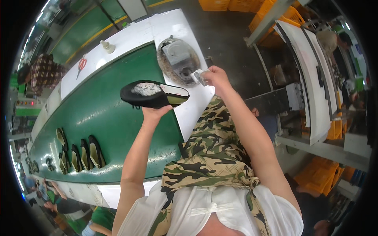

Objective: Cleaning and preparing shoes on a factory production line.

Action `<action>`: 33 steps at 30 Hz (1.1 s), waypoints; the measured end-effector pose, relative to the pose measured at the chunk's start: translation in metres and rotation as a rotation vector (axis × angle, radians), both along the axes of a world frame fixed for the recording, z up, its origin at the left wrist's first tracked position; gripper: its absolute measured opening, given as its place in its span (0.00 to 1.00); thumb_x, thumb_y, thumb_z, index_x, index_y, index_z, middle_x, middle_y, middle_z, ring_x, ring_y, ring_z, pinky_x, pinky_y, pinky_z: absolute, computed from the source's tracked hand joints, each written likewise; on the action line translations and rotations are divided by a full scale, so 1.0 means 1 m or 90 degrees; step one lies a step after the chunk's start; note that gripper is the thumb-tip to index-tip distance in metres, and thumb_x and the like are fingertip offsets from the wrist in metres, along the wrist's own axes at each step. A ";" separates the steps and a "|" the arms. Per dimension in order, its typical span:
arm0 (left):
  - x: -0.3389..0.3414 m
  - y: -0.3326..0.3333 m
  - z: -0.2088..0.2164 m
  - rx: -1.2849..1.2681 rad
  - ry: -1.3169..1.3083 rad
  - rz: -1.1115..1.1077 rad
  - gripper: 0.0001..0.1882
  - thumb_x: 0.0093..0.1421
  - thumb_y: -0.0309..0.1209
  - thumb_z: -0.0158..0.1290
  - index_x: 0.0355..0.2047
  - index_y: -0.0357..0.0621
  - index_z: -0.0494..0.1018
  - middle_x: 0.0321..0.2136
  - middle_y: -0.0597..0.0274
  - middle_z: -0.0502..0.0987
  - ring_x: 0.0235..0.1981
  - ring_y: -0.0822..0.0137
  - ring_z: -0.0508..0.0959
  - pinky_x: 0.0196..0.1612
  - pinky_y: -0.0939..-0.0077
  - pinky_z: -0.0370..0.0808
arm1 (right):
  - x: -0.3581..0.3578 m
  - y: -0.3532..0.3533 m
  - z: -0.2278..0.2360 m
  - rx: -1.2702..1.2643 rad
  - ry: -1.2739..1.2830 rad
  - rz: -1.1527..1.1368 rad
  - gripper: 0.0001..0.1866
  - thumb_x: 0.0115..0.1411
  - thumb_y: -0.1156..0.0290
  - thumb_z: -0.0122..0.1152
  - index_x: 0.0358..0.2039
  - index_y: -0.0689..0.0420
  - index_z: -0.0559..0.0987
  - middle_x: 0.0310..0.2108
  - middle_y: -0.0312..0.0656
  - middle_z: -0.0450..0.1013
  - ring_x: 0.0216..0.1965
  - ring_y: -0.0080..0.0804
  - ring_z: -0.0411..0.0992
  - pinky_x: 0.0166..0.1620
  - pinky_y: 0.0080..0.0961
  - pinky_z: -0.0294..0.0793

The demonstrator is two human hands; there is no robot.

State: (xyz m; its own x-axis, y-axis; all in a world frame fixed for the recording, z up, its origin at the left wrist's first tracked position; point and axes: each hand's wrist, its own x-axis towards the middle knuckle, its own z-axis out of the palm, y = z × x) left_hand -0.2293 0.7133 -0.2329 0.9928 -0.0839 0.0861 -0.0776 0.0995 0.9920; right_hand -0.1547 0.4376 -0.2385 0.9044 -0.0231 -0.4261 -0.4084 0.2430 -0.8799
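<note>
My left hand [154, 114] is closed round a black shoe [136, 98] from below, near its middle. The opening faces up, with crumpled white stuffing in the toe half and a pale insole and olive lining toward the heel. My right hand [216, 78] pinches a small white object [198, 76] whose kind I cannot make out. It is over the near right edge of a round, stained pan [162, 63]. In the pan sit a grey block [177, 53] and a dark round opening or cup [185, 72].
Several dark shoes [95, 152] stand at the left on the green conveyor belt [118, 129]. Red-handled scissors [81, 65] and a cream bottle [107, 47] rest on the white far ledge. Co-workers [46, 72] are beyond. Orange crates [319, 175] and a white-topped rack [309, 70] stand right.
</note>
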 end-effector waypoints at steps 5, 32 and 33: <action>0.000 -0.029 0.027 0.397 -0.009 -0.218 0.32 0.54 0.44 0.59 0.56 0.44 0.66 0.55 0.57 0.69 0.59 0.57 0.65 0.64 0.61 0.57 | -0.039 -0.015 0.028 0.054 -0.114 -0.043 0.08 0.48 0.75 0.66 0.27 0.59 0.74 0.24 0.33 0.71 0.25 0.18 0.67 0.29 0.17 0.66; -0.001 -0.122 0.075 0.389 -0.203 -0.200 0.28 0.41 0.28 0.68 0.45 0.41 0.74 0.41 0.60 0.78 0.44 0.66 0.78 0.48 0.70 0.74 | -0.086 -0.036 0.126 0.102 -0.280 -0.155 0.07 0.51 0.79 0.65 0.28 0.60 0.74 0.26 0.36 0.74 0.26 0.18 0.71 0.30 0.18 0.71; -0.001 -0.123 0.076 0.391 -0.149 -0.223 0.26 0.39 0.27 0.67 0.42 0.41 0.74 0.37 0.59 0.79 0.39 0.65 0.79 0.44 0.71 0.75 | -0.085 -0.036 0.128 0.101 -0.283 -0.149 0.07 0.51 0.79 0.65 0.28 0.60 0.74 0.26 0.36 0.74 0.26 0.18 0.71 0.30 0.18 0.71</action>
